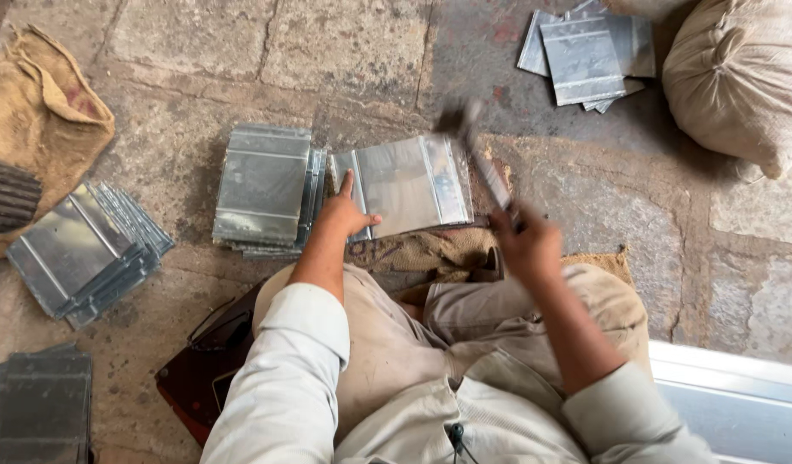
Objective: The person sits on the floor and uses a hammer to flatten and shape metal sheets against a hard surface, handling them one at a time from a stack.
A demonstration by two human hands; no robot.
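At nine o'clock a stack [262, 189] of metal sheets is lying on the stone floor [198, 51], just beside the sheet [409, 183] being worked. The left hand [344, 215] is pressing flat, fingers spread, on that sheet's near left edge at centre. At three o'clock the right hand [525, 245] is gripping a hammer [477, 150], its blurred head hanging over the sheet's right edge.

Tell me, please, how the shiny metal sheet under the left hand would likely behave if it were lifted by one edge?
The metal sheet looks thin and flat with folded ridges, so it would probably stay fairly stiff yet flex a little. Its glossy surface suggests it may slip in the fingers. The left hand presses it flat while the right hand grips a hammer, hinting it shifts easily.
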